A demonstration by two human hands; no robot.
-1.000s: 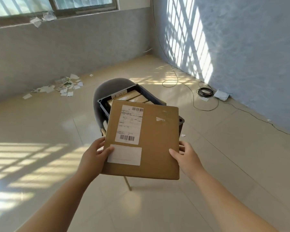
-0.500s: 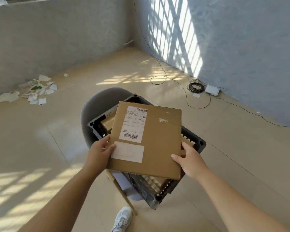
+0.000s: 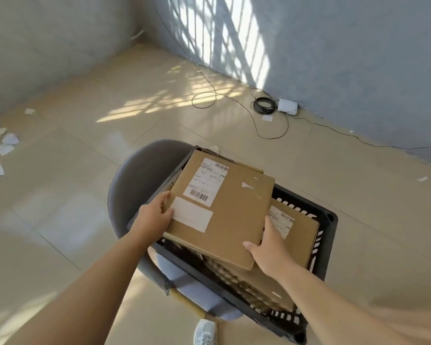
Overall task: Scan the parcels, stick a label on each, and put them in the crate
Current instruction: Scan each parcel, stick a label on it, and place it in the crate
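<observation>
While both hands grip it, the flat cardboard parcel (image 3: pixel 224 210) sits at frame centre, over the black crate (image 3: pixel 330 235) on a grey chair (image 3: pixel 139 180). Left hand (image 3: pixel 154 217) clasps its left edge, thumb beside the blank white label (image 3: pixel 192 217). Right hand (image 3: pixel 268 247) clasps the lower right corner. Another labelled parcel (image 3: pixel 299 235) lies in the crate below. Paper scraps (image 3: pixel 0 148) at left edge of frame.

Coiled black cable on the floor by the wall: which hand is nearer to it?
Right. The right hand grips the held parcel's near right corner, on the coiled cable's side; the left hand holds the opposite edge, farther away.
</observation>
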